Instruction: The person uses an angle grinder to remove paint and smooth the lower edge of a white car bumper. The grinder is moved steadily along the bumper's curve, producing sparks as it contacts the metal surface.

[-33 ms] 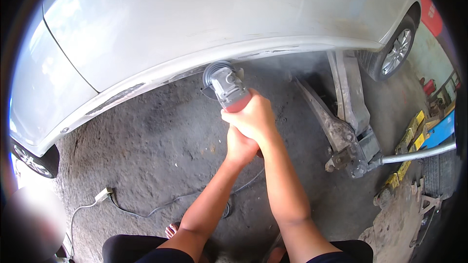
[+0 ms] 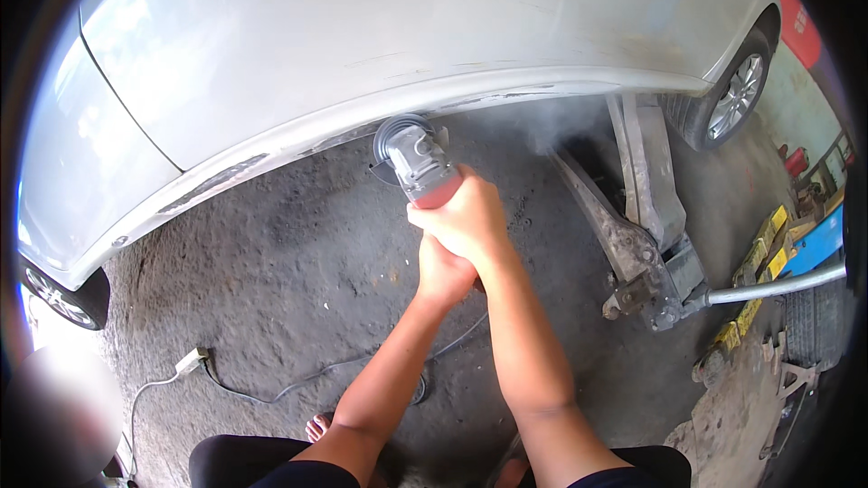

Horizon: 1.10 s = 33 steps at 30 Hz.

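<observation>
Both hands are wrapped tight around the body of an angle grinder (image 2: 418, 163), one behind the other along its handle. The right hand (image 2: 463, 217) sits in front, fingers curled fully round the reddish part of the tool just behind its grey head; the left hand (image 2: 443, 273) grips directly behind and below it, touching the right hand, with its fingers closed as well, though what it clasps is mostly hidden by the right hand. The two forearms come up from the lower edge and meet at the tool. The grinder's long axis runs from the hands up and slightly left, away from the person, its head and round guard pointing at the lower edge of a white car (image 2: 380, 63), where the disc meets or sits just beside the sill; contact itself cannot be made out. A thin haze of dust (image 2: 551, 122) hangs to the right of the disc under the car. A grey power cord (image 2: 298, 384) trails across the rough concrete floor (image 2: 298, 262) to a white plug (image 2: 190, 361) at lower left. To the right, a floor jack (image 2: 646, 244) reaches under the car, its long handle (image 2: 778, 285) pointing right. Beyond it is the car's wheel (image 2: 737, 95).
</observation>
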Tool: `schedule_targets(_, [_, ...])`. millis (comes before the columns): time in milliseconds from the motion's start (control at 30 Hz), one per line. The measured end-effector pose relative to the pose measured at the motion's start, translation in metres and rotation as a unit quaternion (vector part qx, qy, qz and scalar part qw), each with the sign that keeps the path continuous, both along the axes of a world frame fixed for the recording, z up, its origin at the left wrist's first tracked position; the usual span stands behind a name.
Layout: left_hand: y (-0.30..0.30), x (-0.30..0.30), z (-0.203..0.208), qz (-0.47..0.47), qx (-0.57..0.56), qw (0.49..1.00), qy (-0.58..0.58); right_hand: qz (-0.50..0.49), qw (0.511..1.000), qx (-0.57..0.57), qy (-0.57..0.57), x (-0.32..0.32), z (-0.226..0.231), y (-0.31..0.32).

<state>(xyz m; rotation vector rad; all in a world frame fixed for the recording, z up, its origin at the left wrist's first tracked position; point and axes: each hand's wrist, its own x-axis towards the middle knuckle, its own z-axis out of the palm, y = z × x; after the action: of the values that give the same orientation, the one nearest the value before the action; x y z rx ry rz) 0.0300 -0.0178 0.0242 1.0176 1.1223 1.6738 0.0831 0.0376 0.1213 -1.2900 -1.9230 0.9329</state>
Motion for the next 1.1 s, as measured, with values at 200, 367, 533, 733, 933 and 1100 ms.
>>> schedule_targets(200, [0.002,0.003,-0.002,0.036,0.039,0.998,0.026,-0.011,0.999,-0.020,0.033,0.002,-0.001,0.000])
schedule_targets(367, [0.004,-0.001,-0.012,0.042,0.063,0.996,0.038,0.001,0.999,0.009,0.042,0.003,-0.004,-0.003])
schedule_targets(533, [-0.002,0.000,0.004,-0.002,-0.003,1.000,0.024,0.003,0.999,0.019,0.026,0.001,-0.014,0.005])
schedule_targets(733, [0.002,-0.002,-0.001,0.025,-0.006,0.999,0.029,0.009,1.000,0.014,0.026,-0.003,-0.011,0.005])
schedule_targets(933, [0.001,0.002,-0.003,0.036,0.045,0.997,0.043,0.011,1.000,0.003,0.018,0.001,-0.002,0.001])
schedule_targets(1100, [-0.001,0.003,-0.006,0.056,0.056,0.994,0.072,0.019,0.999,0.019,0.047,0.002,-0.008,0.000])
